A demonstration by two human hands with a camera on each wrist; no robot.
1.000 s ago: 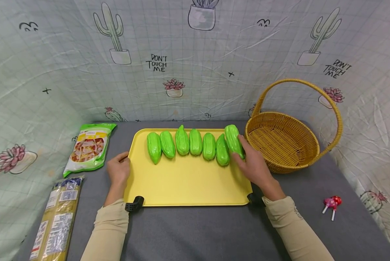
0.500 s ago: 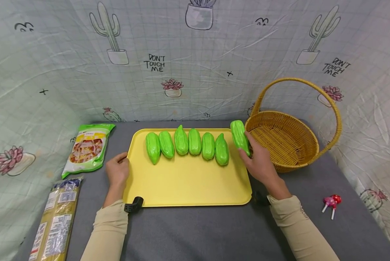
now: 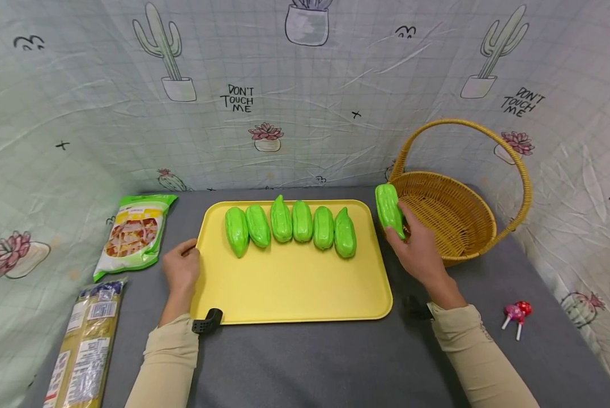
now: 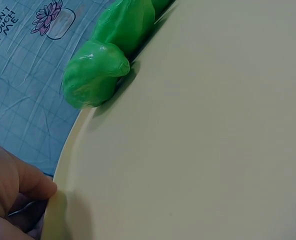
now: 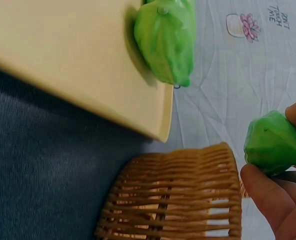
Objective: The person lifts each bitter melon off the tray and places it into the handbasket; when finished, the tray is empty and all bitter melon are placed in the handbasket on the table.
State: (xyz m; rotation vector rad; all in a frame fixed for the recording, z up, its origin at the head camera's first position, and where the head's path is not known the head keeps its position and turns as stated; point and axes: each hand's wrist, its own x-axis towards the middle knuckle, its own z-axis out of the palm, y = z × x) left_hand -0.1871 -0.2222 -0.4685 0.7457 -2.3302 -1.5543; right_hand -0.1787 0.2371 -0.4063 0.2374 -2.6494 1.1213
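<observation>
Six gourds (image 3: 290, 226) on tray (image 3: 294, 289), basket (image 3: 449, 218) right, packets (image 3: 131, 235) left

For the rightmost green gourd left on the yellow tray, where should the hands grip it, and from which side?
Probably its middle, from its free right side: the rightmost gourd lies lengthwise, pointed end away, with a neighbouring gourd close on its left and bare tray on its right.
</observation>
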